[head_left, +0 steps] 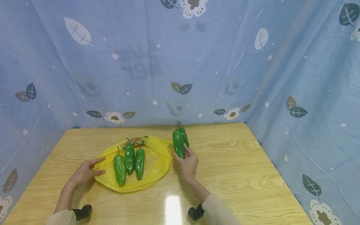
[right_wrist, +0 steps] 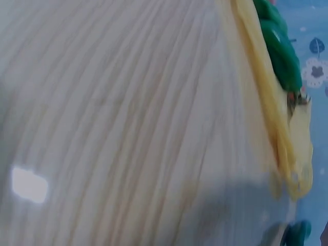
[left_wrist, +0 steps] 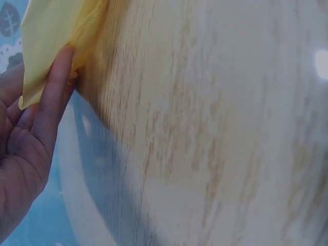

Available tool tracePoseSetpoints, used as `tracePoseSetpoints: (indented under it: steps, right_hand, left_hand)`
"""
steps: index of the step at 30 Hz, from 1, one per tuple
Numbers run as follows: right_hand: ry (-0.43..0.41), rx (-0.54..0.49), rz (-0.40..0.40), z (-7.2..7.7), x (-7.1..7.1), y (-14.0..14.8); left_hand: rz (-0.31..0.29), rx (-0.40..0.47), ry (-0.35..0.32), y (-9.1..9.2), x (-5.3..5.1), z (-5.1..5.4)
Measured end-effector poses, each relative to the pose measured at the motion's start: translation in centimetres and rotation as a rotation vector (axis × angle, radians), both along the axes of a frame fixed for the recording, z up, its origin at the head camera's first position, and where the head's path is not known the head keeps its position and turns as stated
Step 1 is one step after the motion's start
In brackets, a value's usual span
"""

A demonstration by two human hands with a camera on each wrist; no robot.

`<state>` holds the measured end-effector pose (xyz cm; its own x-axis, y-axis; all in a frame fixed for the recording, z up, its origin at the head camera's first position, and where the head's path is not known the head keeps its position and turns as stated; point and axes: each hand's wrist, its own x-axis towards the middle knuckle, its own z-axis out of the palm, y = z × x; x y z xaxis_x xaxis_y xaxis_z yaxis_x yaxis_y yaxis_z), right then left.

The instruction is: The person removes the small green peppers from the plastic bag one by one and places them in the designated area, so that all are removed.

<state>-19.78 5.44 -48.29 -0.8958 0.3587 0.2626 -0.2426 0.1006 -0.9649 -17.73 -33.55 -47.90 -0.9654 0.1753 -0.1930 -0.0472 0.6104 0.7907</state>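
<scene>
A yellow plastic bag [head_left: 153, 182] lies spread on the table. On it rest three green peppers, a left one [head_left: 119, 170], a middle one [head_left: 129, 158] and a right one [head_left: 139, 164]. My left hand [head_left: 84, 172] holds the bag's left edge; in the left wrist view the yellow film [left_wrist: 51, 46] passes between its fingers. Just right of the bag, my right hand [head_left: 188, 164] grips two more green peppers, a near one [head_left: 178, 142] and one beside it [head_left: 183, 136], by their lower ends. Only the tip of a held pepper [right_wrist: 297, 233] shows in the right wrist view.
A small orange-and-dark item [head_left: 136, 142], its kind unclear, lies at the back of the bag behind the peppers. The wooden table [head_left: 239, 175] extends to the right. A blue patterned cloth [head_left: 157, 62] hangs along the back and both sides.
</scene>
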Motion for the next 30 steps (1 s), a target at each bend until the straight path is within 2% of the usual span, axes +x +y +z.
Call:
tracePoseSetpoints:
  steps: [4,7,9,16,21,25,30]
  right_hand:
    - [-0.002,0.020,0.005,1.7,0.9,1.8]
    - [-0.007,0.018,0.010,2.1,0.8,3.4]
    - [-0.017,0.001,0.008,1.8,0.4,4.5]
    - [-0.093,-0.014,0.011,-0.9,-2.0,7.2]
    - [-0.115,0.014,0.014,-1.8,-3.2,8.3]
    - [-0.125,0.028,0.019,-2.0,-3.9,8.8]
    - [-0.125,0.142,-0.015,-2.3,-4.9,8.9]
  left_hand:
    - [0.008,-0.012,0.010,-0.1,0.0,-0.1]
    - [0.008,-0.027,0.014,-0.1,0.0,-0.1]
    - [0.011,-0.035,0.019,0.0,0.1,0.0]
    - [0.023,-0.034,0.028,0.2,0.4,-0.1]
    - [0.033,-0.053,0.034,0.2,0.4,-0.3]
    - [0.038,-0.033,0.019,0.2,0.5,-0.3]
    - [0.048,-0.032,-0.004,0.3,0.5,-0.3]
